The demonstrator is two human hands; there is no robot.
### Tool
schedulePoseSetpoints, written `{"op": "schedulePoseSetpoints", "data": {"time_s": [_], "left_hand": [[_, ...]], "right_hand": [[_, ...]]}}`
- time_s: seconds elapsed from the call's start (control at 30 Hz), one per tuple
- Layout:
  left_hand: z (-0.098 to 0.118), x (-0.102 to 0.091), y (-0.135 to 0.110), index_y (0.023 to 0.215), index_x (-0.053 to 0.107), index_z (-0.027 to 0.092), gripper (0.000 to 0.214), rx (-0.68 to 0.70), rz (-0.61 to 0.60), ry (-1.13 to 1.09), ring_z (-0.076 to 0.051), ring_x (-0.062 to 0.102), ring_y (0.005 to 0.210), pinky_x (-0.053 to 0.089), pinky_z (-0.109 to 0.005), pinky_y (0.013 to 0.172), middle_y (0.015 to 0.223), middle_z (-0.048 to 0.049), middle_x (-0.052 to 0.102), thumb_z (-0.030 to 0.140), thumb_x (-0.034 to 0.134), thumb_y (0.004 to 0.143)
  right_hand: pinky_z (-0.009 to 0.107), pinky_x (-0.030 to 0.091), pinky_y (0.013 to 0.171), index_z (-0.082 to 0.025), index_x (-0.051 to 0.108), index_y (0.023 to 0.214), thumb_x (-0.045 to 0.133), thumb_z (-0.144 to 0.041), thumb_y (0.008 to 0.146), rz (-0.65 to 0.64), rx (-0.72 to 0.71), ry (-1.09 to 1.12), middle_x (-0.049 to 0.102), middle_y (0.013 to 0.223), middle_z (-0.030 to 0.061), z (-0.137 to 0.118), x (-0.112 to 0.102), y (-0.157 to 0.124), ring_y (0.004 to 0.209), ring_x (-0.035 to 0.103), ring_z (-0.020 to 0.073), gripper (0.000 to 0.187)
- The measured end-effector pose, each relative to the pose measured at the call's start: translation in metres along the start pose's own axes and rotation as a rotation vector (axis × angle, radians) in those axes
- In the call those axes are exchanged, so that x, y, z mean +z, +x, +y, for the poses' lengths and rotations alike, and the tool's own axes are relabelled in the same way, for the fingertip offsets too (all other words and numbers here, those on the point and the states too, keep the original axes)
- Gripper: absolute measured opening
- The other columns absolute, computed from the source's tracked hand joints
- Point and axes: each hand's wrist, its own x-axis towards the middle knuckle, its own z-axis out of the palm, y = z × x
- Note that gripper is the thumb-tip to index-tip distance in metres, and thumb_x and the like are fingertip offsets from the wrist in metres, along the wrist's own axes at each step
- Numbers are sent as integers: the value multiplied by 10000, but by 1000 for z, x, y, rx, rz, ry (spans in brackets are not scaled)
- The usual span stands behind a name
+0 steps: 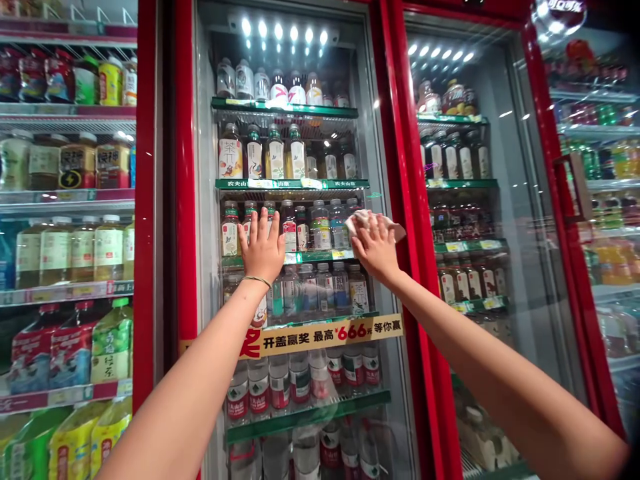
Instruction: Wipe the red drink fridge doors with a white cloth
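My left hand (262, 247) lies flat against the glass door (295, 280) of a red-framed drinks fridge, fingers stretched upward, a thin band on the wrist. My right hand (375, 245) presses a pale crumpled cloth (367, 221) against the same glass, near the door's right edge. Behind the glass stand shelves of bottled tea and water (320, 230). A yellow and red promotional strip (320, 335) runs across the door below my hands.
A second fridge (470, 220) with bottles stands to the right, its red frame (415, 200) between the doors. Another glass door with a handle (580, 190) is at far right. More bottled drinks fill the fridge on the left (70, 247).
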Motion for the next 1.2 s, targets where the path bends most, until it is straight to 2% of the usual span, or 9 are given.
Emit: {"op": "schedulePoseSetpoints", "data": {"time_s": [0.07, 0.13, 0.3, 0.47, 0.63, 0.8, 0.97, 1.13, 1.2], "left_hand": [[0, -1, -3, 1610, 340, 274, 594, 13, -17, -5, -295, 150, 1612, 51, -601, 1315, 1716, -55, 240, 400, 371, 1030], [0, -1, -6, 1613, 336, 268, 599, 6, -20, -17, -294, 136, 1614, 40, -589, 1319, 1717, -56, 232, 400, 365, 1030], [1, 1, -14, 1622, 312, 278, 598, -27, 1, -34, -298, 137, 1613, 51, -605, 1317, 1718, -56, 219, 395, 339, 1037], [6, 2, -27, 1626, 298, 280, 599, -5, -1, -32, -294, 145, 1612, 76, -597, 1319, 1717, -59, 218, 403, 360, 1043], [17, 2, -41, 1616, 326, 207, 598, -67, 7, -9, -329, 144, 1608, 81, -621, 1311, 1710, -100, 232, 362, 385, 1041], [22, 5, -59, 1604, 355, 201, 591, -56, -11, -20, -341, 174, 1601, 104, -621, 1310, 1704, -110, 240, 364, 410, 1039], [29, 11, -78, 1612, 335, 191, 601, -85, 16, -34, -355, 169, 1600, 115, -645, 1301, 1699, -135, 241, 357, 417, 1040], [27, 13, -83, 1602, 360, 188, 604, -27, 30, -14, -367, 212, 1588, 149, -639, 1297, 1689, -147, 268, 358, 456, 1031], [24, 12, -82, 1597, 372, 188, 600, -19, 49, 2, -370, 242, 1579, 172, -636, 1292, 1681, -152, 293, 358, 464, 1029]], "right_hand": [[746, 231, 1203, -341, 236, 1656, 202, -549, 1056, 93, 217, 61, 91, 1763, 51, -1, 7, -8, 1609, 74, 394, 637], [799, 239, 1163, -374, 111, 1672, 195, -544, 1054, 139, 300, 106, 57, 1765, 54, -9, 14, -16, 1604, 67, 423, 647], [702, 151, 1253, -393, 232, 1649, 268, -528, 1057, 3, -14, 8, 111, 1761, 15, -17, 9, -20, 1618, 47, 359, 608], [665, 300, 1220, -295, 199, 1669, 204, -517, 1069, 31, 339, -25, 56, 1765, 58, -14, 4, -31, 1610, 90, 380, 640], [633, 120, 1295, -369, 325, 1622, 330, -488, 1066, -13, -59, 10, 26, 1764, -23, -16, 15, -46, 1623, 23, 325, 568], [698, 213, 1247, -314, 222, 1665, 293, -459, 1066, 84, 278, 40, -5, 1764, 19, -16, 21, -57, 1612, 47, 388, 620], [655, 142, 1287, -349, 373, 1604, 386, -446, 1056, -4, -111, 39, 86, 1760, 1, -28, 20, -69, 1621, 53, 330, 557], [680, 202, 1263, -270, 378, 1602, 339, -406, 1070, 87, 122, 34, 125, 1754, 82, -35, 16, -60, 1618, 44, 345, 550], [646, 176, 1287, -255, 456, 1552, 366, -396, 1063, -1, -62, 38, 154, 1749, 75, -39, 12, -50, 1620, 43, 328, 518]]}}
